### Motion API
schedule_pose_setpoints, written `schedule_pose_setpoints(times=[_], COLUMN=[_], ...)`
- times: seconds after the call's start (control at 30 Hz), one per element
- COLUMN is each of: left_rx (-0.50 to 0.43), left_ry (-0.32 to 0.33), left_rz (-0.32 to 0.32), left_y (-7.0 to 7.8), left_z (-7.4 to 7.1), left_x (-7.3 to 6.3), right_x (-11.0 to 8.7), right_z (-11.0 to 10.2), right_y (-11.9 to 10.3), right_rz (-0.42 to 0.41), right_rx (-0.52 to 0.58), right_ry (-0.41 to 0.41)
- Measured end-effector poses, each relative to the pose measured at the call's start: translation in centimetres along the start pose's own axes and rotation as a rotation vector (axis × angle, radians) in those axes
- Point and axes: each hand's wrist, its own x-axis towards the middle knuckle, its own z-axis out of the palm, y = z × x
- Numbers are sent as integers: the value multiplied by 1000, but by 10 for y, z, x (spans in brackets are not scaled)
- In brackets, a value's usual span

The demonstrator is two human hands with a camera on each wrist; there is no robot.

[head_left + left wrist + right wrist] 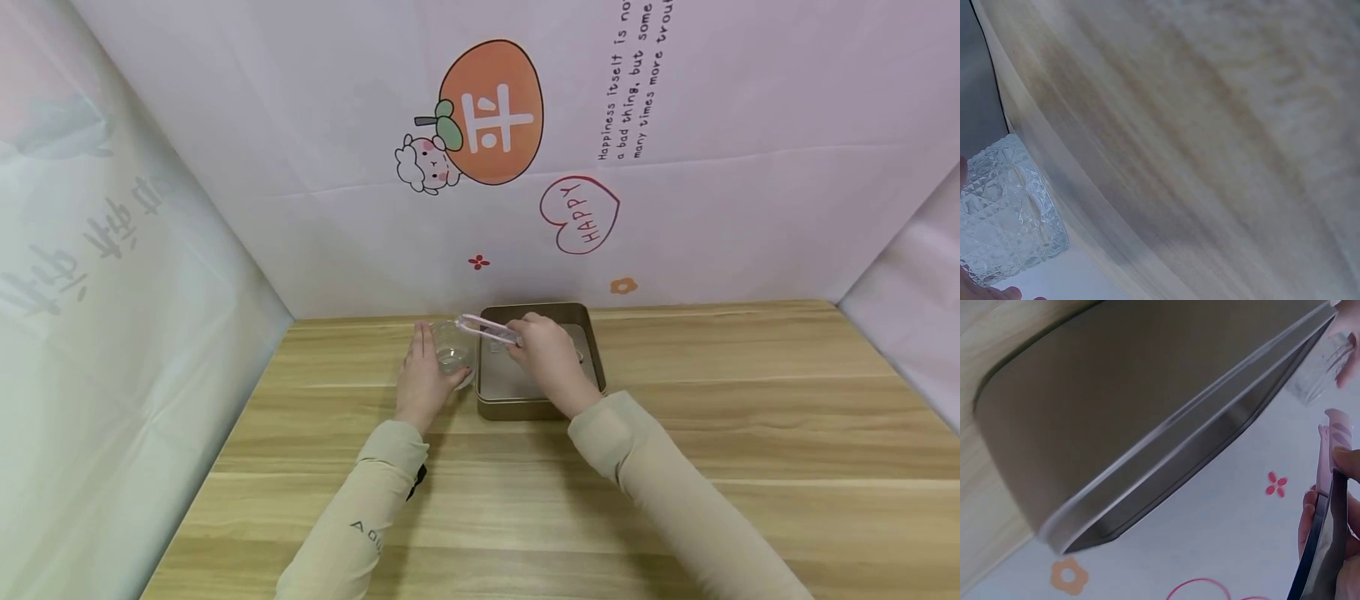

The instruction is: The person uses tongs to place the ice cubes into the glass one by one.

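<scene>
My left hand [425, 375] holds a clear glass cup [452, 360] from the left, fingers along its far side and thumb at its near side. Diamond-patterned walls of this glass cup [1007, 219] show in the left wrist view. My right hand [551, 354] grips a pair of tongs [487, 327] with pink tips and dark metallic handles. The tips of the tongs [1335, 434] point left, reaching over the cup's rim. Beneath the right hand stands an open rectangular tin [517, 408], partly hidden by that hand and forearm.
Small, hard-to-make-out items lie on the tin's grey floor. Both cup and tin stand on a wood-grain table [480, 500], close to its back edge. A white printed cloth [337, 233] rises behind, and more cloth [150, 333] hangs along the left side.
</scene>
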Motion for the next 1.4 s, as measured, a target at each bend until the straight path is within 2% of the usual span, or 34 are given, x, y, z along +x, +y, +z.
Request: schedule_pose_setpoints(times=[0.23, 0.47, 0.83, 1.4], left_rx=[1, -6, -8, -11], left_ry=[4, 6, 10, -8], left_rz=[7, 1, 3, -6], left_y=[0, 0, -1, 0], left_z=[0, 0, 0, -1], left_x=[0, 0, 0, 0], right_x=[-3, -5, -6, -5], right_z=[5, 8, 9, 11], right_y=[-12, -13, -10, -4], right_rz=[-54, -78, -49, -7], right_rx=[-15, -25, -43, -3], right_ry=[-51, -43, -69, -109])
